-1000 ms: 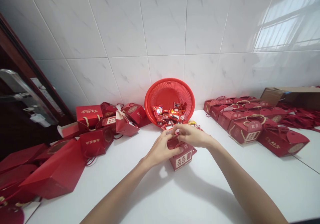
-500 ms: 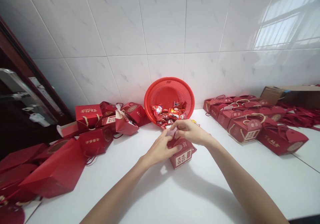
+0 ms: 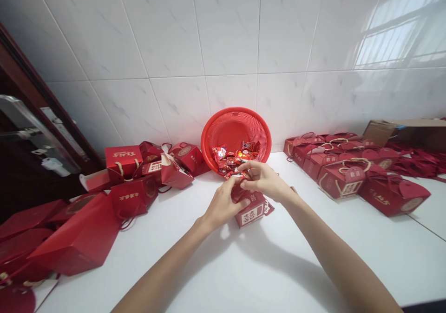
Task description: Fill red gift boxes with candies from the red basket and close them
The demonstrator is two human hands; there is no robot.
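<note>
A small red gift box with a white double-happiness label stands on the white table in front of me. My left hand is closed around its left side, the thumb lying across the near edge. Over the top of the box my right hand has its fingers curled inward; what they grip at the flaps is hidden. Just behind my hands, a red plastic basket leans tilted against the wall. Wrapped candies lie in its lower part. A small red piece with a pale pattern shows behind the box.
To the left, several red boxes lie in a loose pile. Rows of closed red boxes with cord handles stand to the right. Behind them are a cardboard carton and a heap of dark red material. A tiled wall bounds the table.
The gift box has moved slightly away from me, toward the basket, with my left hand on it. My right hand has shifted a little, and its index finger has lifted.
</note>
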